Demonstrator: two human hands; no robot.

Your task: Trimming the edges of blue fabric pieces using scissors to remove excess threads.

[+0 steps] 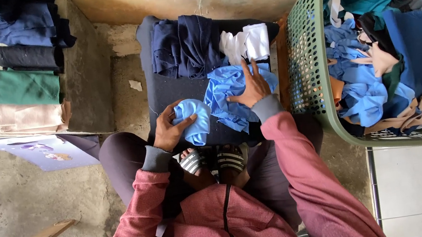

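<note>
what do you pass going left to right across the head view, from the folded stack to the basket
stack of folded clothes → left hand gripping a light blue cloth → right hand flat on a blue garment → green laundry basket full of mixed clothes

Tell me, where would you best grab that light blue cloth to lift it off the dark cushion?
Probably the light blue cloth at its bunched lower edge, coming from the near side. The right hand presses flat on its top and the left hand grips the rolled end, so only that crumpled edge offers loose folds to pinch.
</note>
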